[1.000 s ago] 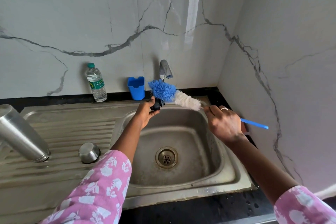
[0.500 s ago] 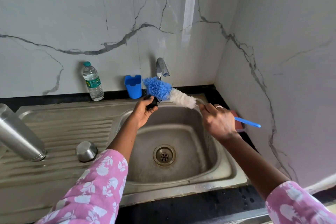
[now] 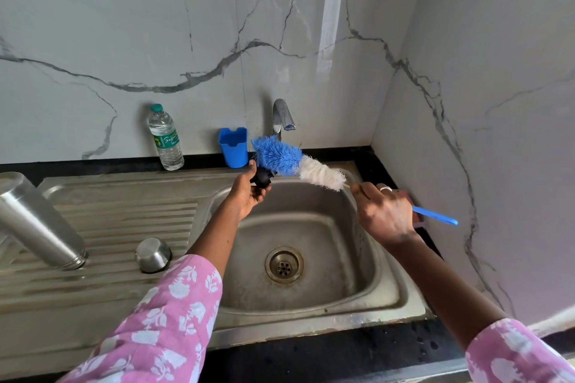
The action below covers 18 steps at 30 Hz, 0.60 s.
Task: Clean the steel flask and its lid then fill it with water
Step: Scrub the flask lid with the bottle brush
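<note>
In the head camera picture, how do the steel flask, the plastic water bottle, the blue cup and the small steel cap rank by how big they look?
Largest to smallest, as they look:
1. steel flask, though it lies nearest the camera, which enlarges it
2. plastic water bottle
3. blue cup and small steel cap: too alike to rank, and the cap sits nearer.

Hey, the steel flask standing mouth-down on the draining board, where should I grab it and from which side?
Grip the bare cylindrical body of the inverted steel flask around its middle, coming from the sink side with the fingers wrapped round it. Its mouth sits on the ribbed draining board, so the rim is unreachable, and the smooth wall offers no handle. It probably feels slippery if wet.
</note>
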Available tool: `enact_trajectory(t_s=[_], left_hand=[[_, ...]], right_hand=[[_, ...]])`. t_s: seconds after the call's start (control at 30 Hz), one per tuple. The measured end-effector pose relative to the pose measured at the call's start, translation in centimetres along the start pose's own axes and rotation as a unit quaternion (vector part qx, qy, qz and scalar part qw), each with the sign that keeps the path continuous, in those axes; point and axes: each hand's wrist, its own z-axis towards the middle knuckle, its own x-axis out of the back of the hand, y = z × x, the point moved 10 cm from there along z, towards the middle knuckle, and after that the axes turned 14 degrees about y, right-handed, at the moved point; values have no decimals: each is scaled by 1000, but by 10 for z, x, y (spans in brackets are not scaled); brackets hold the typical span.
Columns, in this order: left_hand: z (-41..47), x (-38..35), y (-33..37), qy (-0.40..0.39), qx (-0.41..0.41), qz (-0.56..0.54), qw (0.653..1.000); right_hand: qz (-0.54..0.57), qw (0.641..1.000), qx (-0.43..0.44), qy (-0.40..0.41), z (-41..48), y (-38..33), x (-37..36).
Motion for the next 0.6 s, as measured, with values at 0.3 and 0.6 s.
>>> enact_trajectory(t_s=[0.3, 0.6], left_hand=[[10, 3, -1, 9, 8, -59, 998], [14, 9, -7, 26, 32, -44, 998]], right_hand=[[25, 1000, -6, 10, -23, 11, -1], [20, 998, -48, 27, -16, 16, -2]])
